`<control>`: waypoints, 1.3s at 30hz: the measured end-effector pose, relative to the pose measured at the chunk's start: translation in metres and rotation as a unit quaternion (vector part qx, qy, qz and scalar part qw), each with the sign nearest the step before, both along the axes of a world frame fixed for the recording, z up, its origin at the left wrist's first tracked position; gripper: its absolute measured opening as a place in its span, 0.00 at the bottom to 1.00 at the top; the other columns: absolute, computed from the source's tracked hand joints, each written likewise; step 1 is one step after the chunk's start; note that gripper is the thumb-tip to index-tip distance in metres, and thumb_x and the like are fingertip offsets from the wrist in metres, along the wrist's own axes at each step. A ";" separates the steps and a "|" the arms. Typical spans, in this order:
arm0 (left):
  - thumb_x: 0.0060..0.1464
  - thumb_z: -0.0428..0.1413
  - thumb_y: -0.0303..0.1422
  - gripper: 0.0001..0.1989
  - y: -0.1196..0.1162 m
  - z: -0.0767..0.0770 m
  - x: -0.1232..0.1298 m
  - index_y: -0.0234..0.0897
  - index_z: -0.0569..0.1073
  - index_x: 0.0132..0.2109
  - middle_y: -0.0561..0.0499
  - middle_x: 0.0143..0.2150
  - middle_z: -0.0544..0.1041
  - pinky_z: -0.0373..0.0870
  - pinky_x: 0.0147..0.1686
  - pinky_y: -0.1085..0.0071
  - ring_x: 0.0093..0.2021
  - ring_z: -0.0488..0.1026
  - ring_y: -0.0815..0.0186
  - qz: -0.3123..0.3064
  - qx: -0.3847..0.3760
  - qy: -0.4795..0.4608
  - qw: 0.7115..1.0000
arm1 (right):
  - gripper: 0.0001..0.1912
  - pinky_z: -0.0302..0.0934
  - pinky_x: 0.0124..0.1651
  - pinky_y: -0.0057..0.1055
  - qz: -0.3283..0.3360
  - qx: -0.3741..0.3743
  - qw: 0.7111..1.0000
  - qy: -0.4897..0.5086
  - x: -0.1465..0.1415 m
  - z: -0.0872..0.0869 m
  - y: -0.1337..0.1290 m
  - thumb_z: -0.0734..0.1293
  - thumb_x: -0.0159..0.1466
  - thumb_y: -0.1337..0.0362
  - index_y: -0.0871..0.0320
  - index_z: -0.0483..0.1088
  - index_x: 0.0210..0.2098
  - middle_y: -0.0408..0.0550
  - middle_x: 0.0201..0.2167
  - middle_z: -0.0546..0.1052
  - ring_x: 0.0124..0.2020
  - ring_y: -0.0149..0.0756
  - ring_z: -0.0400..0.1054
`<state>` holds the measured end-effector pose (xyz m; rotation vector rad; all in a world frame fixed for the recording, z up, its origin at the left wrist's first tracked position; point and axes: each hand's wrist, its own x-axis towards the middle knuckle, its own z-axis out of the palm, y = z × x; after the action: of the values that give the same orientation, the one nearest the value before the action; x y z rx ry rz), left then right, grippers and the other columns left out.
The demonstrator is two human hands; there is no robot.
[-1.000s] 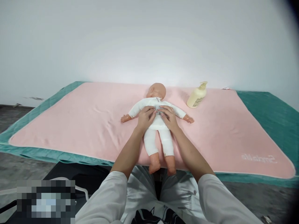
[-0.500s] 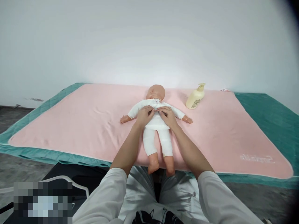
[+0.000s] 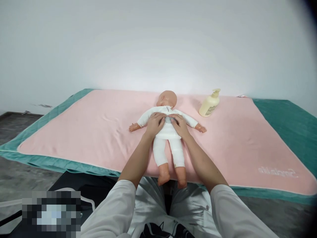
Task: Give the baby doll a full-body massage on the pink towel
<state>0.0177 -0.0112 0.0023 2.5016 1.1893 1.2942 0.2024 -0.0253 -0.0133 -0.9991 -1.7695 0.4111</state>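
A baby doll (image 3: 167, 134) with a white cloth body lies on the pink blanket, arms spread wide and feet pointing towards me. It appears to be face down, head at the far end. My left hand (image 3: 155, 122) rests on the left side of its upper torso, fingers stretched flat over the cloth. Opposite it, my right hand (image 3: 178, 123) lies in the same way on the right side. The fingertips of both hands nearly meet at the middle, and neither hand grips anything. A greyish patch on the cloth shows between them.
A pale yellow pump bottle (image 3: 209, 104) stands to the right of the doll. The pink blanket (image 3: 99, 122) lies over a green cover (image 3: 277, 115) on the table, against a white wall. At lower left are a dark seat and a blurred-out patch.
The view has shifted slightly, so everything sits a little further right. Both hands stay on the doll's torso, with the fingers a bit flatter and the greyish patch between them more visible.
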 end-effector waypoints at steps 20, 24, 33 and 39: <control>0.62 0.47 0.30 0.17 -0.004 0.001 0.003 0.36 0.73 0.54 0.46 0.57 0.75 0.64 0.62 0.52 0.62 0.66 0.57 0.016 0.004 0.020 1.000 | 0.22 0.53 0.68 0.50 -0.010 -0.004 0.999 -0.036 0.000 -0.003 -0.002 0.58 0.69 0.51 0.51 0.68 0.57 0.51 0.61 0.69 0.64 0.43 0.61; 0.62 0.47 0.30 0.17 -0.002 0.000 0.004 0.37 0.73 0.54 0.46 0.56 0.76 0.64 0.61 0.52 0.62 0.67 0.57 0.022 -0.013 0.028 0.999 | 0.22 0.54 0.67 0.49 -0.004 -0.007 0.999 -0.045 0.000 -0.001 0.001 0.57 0.70 0.49 0.51 0.69 0.57 0.51 0.59 0.72 0.62 0.43 0.63; 0.62 0.47 0.31 0.16 0.000 0.000 0.006 0.33 0.74 0.52 0.44 0.54 0.77 0.63 0.61 0.56 0.60 0.68 0.58 0.032 -0.034 0.047 0.998 | 0.21 0.57 0.64 0.46 -0.004 -0.028 0.998 -0.052 0.000 0.007 0.003 0.57 0.70 0.50 0.54 0.72 0.52 0.51 0.53 0.77 0.57 0.44 0.67; 0.63 0.46 0.32 0.18 -0.001 0.001 0.007 0.35 0.72 0.56 0.45 0.58 0.74 0.62 0.62 0.56 0.61 0.66 0.58 0.042 -0.036 0.054 0.997 | 0.19 0.58 0.60 0.47 -0.037 -0.017 0.996 -0.073 -0.001 0.005 0.007 0.57 0.70 0.53 0.53 0.73 0.50 0.49 0.50 0.78 0.54 0.46 0.68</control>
<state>0.0248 -0.0121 0.0036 2.5241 1.3512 1.1229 0.2019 -0.0183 -0.0083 -1.1398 -1.8550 0.3280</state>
